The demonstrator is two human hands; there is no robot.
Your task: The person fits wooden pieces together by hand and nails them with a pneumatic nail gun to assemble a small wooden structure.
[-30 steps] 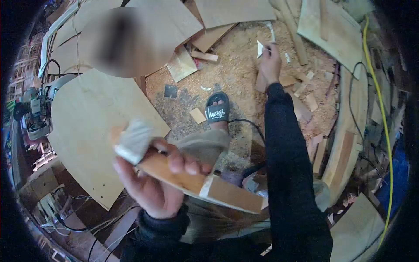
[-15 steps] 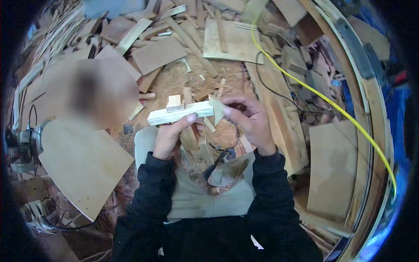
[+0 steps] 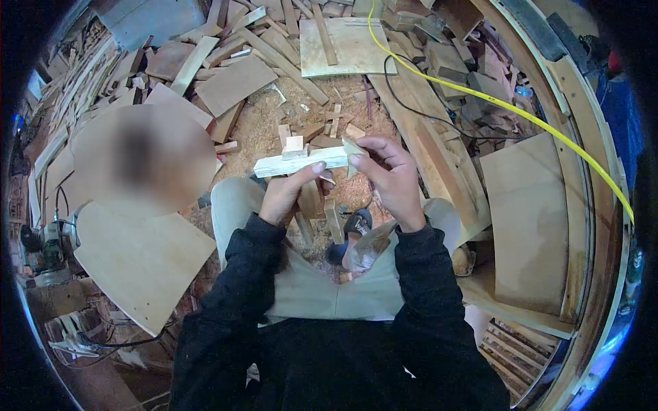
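My left hand (image 3: 286, 195) grips a wooden piece whose pale, rough-edged bar (image 3: 298, 164) lies across the top, with the thumb pressed on its near side. A small light block (image 3: 294, 144) stands up at the bar's far side. Below the bar, more of the wooden piece shows between my hands, partly hidden by my fingers. At the bar's right end, my right hand (image 3: 392, 179) pinches a thin, pale triangular wood piece (image 3: 350, 152) between thumb and fingers, held against that end.
Sawdust and offcuts cover the floor ahead. A curved plywood sheet (image 3: 144, 257) lies at the left, near a power tool (image 3: 49, 246). A yellow hose (image 3: 507, 105) crosses the right side above long boards (image 3: 439, 151). A blurred area covers the left.
My right hand has come from the floor to the bar with the pale triangular piece. My left hand has raised and turned the wooden piece, and the view has shifted.
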